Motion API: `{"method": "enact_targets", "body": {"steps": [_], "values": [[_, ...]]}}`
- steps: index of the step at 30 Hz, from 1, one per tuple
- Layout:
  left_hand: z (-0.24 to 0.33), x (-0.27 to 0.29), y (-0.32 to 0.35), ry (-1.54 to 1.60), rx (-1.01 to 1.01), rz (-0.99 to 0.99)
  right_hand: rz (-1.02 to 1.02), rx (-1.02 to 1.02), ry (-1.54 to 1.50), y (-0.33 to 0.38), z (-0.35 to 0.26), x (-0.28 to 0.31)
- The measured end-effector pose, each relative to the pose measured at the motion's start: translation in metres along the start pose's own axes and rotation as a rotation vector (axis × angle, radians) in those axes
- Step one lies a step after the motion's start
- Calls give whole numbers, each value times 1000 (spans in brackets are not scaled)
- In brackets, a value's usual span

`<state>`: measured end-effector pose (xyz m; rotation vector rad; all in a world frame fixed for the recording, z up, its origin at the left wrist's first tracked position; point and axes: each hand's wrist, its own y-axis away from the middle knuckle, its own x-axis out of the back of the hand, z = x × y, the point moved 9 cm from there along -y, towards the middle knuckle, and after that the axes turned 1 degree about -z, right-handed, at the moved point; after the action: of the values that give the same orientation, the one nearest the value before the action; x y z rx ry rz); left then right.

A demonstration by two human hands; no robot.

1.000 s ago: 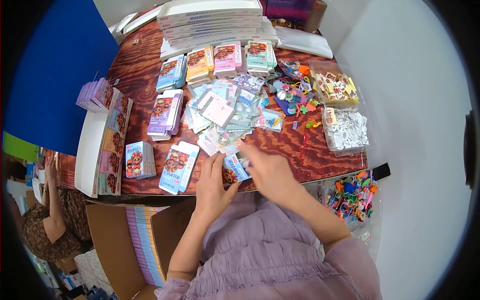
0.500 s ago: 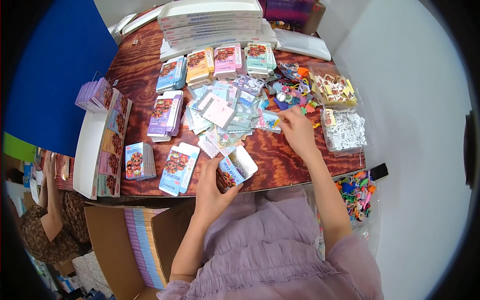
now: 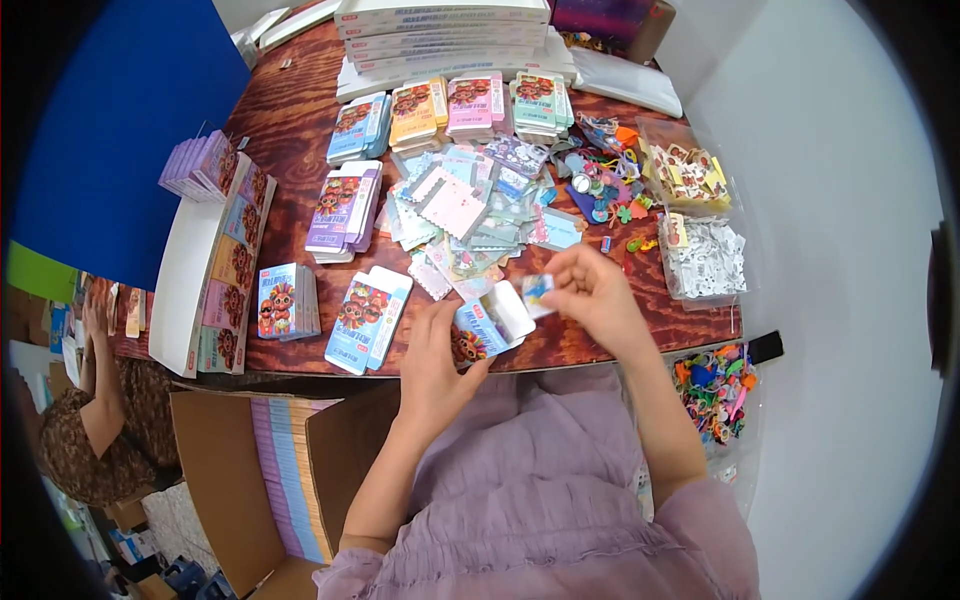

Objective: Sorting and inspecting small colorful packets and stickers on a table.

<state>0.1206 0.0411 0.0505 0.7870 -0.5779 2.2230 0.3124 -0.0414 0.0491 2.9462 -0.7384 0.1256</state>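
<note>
A small blue printed carton (image 3: 478, 330) is in my left hand (image 3: 432, 360), thumb and fingers closed round its sides near the table's front edge. Its white end flap (image 3: 513, 308) stands open toward the right. My right hand (image 3: 598, 300) pinches a small clear packet (image 3: 538, 295) with blue and yellow in it, close beside the open flap. Beyond both hands spreads a loose heap of pastel cards and packets (image 3: 455, 205). Left of my left hand lie flat blue cartons (image 3: 368, 320) and a row of filled-looking blue cartons (image 3: 285, 302).
Stacks of purple (image 3: 340, 212), orange (image 3: 415, 112) and other cartons border the heap. At right are small trinkets (image 3: 610, 190) and a bin of white pieces (image 3: 705, 258). A long white tray (image 3: 185, 290) edges the left side. Another person (image 3: 110, 430) sits at far left.
My right hand has drawn the small packet from the heap's right side toward the carton's open end. My left hand keeps hold of the carton. The whole view has shifted slightly.
</note>
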Motion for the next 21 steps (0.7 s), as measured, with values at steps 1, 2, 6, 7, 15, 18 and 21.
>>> {"method": "enact_targets", "body": {"steps": [1,2,6,7,15,18,21], "values": [[1,-2,1,-3,0,-2,12,86,155,6,-7,-11],[2,-5,1,-12,-4,-4,12,69,341,12,-16,-21],[4,-9,2,-36,-29,11,70,369,685,28,-41,-46],[6,-7,2,-28,-31,30,82,374,678,29,-44,-47],[8,-9,9,25,-42,14,74,221,341,37,-30,-29],[10,-13,11,31,-46,9,53,112,215,41,-24,-27],[18,-16,9,28,-67,16,136,133,364,47,-24,-22]]}}
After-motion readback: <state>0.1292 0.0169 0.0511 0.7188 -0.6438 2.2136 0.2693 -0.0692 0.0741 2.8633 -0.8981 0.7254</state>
